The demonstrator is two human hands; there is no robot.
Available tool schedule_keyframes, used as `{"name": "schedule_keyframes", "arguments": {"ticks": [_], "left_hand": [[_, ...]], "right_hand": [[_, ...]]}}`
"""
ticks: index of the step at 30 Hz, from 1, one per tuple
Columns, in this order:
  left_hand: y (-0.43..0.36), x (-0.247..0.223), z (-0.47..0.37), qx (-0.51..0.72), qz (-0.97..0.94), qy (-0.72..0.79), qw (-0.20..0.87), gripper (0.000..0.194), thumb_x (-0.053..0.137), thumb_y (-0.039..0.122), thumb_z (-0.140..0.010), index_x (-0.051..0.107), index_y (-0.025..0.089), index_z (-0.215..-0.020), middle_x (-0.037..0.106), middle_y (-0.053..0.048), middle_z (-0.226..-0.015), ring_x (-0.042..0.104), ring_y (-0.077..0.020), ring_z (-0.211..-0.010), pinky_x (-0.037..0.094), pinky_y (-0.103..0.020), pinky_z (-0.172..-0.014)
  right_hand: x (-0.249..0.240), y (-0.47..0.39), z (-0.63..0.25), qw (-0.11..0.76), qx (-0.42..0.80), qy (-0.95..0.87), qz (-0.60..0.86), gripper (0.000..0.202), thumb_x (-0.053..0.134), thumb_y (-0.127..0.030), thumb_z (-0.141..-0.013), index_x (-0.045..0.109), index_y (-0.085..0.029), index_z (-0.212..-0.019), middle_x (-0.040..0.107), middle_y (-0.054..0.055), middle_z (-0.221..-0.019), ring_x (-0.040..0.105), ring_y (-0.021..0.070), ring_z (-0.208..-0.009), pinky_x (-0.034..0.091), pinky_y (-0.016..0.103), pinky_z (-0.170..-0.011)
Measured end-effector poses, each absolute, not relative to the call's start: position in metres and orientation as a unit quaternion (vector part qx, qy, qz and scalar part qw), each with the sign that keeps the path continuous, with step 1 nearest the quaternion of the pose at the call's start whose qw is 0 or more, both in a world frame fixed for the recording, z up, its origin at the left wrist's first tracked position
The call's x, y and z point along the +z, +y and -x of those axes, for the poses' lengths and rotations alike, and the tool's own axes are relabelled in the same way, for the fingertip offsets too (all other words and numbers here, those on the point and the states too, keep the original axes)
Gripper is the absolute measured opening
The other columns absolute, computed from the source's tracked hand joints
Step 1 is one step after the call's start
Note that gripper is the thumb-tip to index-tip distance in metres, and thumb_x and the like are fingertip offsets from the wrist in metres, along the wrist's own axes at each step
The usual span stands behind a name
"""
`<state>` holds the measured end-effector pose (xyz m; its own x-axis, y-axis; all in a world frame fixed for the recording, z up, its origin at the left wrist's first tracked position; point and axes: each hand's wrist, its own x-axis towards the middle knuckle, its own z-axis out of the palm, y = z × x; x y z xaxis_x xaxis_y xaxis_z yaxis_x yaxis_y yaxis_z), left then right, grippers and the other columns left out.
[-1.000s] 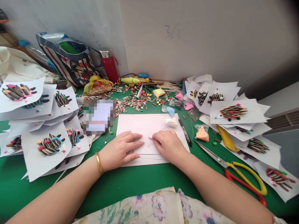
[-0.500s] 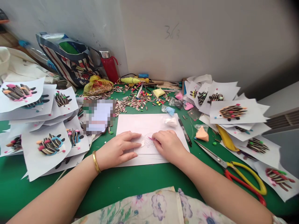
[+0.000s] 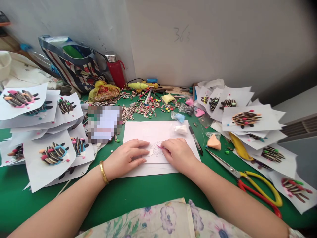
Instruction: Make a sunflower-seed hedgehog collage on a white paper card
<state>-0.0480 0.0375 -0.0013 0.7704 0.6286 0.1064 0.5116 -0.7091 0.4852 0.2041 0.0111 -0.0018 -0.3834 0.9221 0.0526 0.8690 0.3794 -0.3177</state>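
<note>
White paper sheets (image 3: 138,132) lie on the green tabletop, bearing a dotted hedgehog outline (image 3: 157,149). My left hand (image 3: 130,155) rests flat on the paper left of this drawing, fingers stretched and apart. By its fingertips lies a small white piece (image 3: 150,152), which I cannot identify. At the drawing's right side, my right hand (image 3: 177,153) is closed in a pinch. A thin pink thing (image 3: 158,147) pokes out at its fingertips; its kind is unclear, and the hand hides part of the outline. A white clay packet (image 3: 181,129) sits on the sheet just beyond that hand.
Scissors (image 3: 239,174) and a black pen (image 3: 196,140) lie at the right. Seed-decorated hedgehog sheets (image 3: 58,173) are piled left, with another pile (image 3: 250,125) right. Sunflower seeds (image 3: 141,109) are scattered behind the paper, near a phone (image 3: 105,124) and red flask (image 3: 116,72).
My left hand's thumb and fingers have shifted very slightly on the paper. The right hand keeps its pinch at almost the same spot.
</note>
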Motion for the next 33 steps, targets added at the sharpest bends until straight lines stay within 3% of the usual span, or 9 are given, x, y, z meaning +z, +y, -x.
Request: {"name": "schedule_keyframes", "arguments": {"ticks": [4,13,20,28,33], "left_hand": [[0.035,-0.004,0.035,0.18,-0.885,0.371,0.218,0.025,0.066,0.032,-0.086,0.065,0.021,-0.109,0.064,-0.007,-0.124,0.058,-0.024,-0.115,0.047,-0.041,-0.1],[0.036,-0.008,0.02,0.198,-0.873,0.403,0.188,0.029,0.076,0.027,-0.078,0.06,0.02,-0.102,0.067,-0.005,-0.107,0.06,-0.0235,-0.102,0.048,-0.04,-0.092],[0.04,-0.006,0.028,0.186,-0.871,0.392,0.229,0.036,0.075,0.027,-0.078,0.06,0.021,-0.111,0.066,-0.005,-0.113,0.059,-0.0236,-0.107,0.048,-0.04,-0.095],[0.034,-0.005,0.017,0.194,-0.869,0.415,0.184,0.031,0.07,0.027,-0.081,0.061,0.02,-0.11,0.065,-0.007,-0.111,0.058,-0.0243,-0.106,0.047,-0.041,-0.095],[0.031,-0.001,0.021,0.172,-0.878,0.4,0.196,0.052,0.075,0.031,-0.077,0.055,0.022,-0.124,0.061,-0.008,-0.121,0.055,-0.026,-0.114,0.045,-0.042,-0.101]], "right_hand": [[-0.001,0.011,-0.204,0.108,0.122,-0.821,0.547,0.02,0.047,-0.025,-0.099,0.066,-0.019,-0.093,0.069,0.002,-0.084,0.062,0.0165,-0.084,0.031,0.031,-0.082],[-0.001,0.012,-0.204,0.107,0.118,-0.823,0.545,0.019,0.048,-0.026,-0.098,0.066,-0.02,-0.092,0.069,0.002,-0.083,0.062,0.0161,-0.083,0.03,0.031,-0.079],[-0.002,0.012,-0.204,0.11,0.117,-0.823,0.544,0.018,0.049,-0.025,-0.098,0.066,-0.02,-0.093,0.069,0.001,-0.083,0.061,0.0159,-0.083,0.029,0.031,-0.078],[-0.003,0.012,-0.205,0.116,0.113,-0.823,0.545,0.018,0.049,-0.025,-0.098,0.066,-0.021,-0.093,0.069,0.001,-0.083,0.061,0.0157,-0.083,0.029,0.031,-0.078],[-0.004,0.012,-0.205,0.118,0.11,-0.824,0.543,0.018,0.049,-0.025,-0.098,0.066,-0.021,-0.093,0.069,0.001,-0.083,0.061,0.0159,-0.082,0.029,0.03,-0.078]]}}
